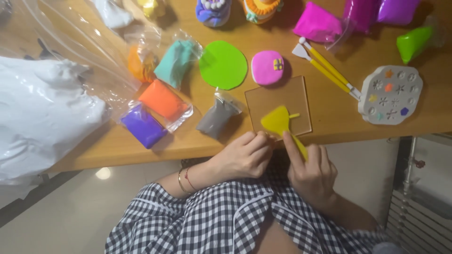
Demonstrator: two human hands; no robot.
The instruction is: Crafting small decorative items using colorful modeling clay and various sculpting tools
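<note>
Fingers (258, 141) of my left hand (245, 155) pinch the flat yellow clay piece (277, 120) on the clear square plate (278, 107); my right hand (311, 171) grips a yellow plastic scraper (297, 145) beside it.

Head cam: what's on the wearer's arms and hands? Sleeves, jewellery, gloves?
Both hands are bare, no gloves. The left hand has two thin bracelets at the wrist: a gold bangle and a red cord. The right hand shows no jewellery. Forearms are uncovered; a black-and-white checked garment lies below them.

On the desk (329, 127), the right hand (313, 176) holds a yellow scraper (278, 121) on a clear square plate (278, 109); the left hand (245, 155) touches its edge.
</note>
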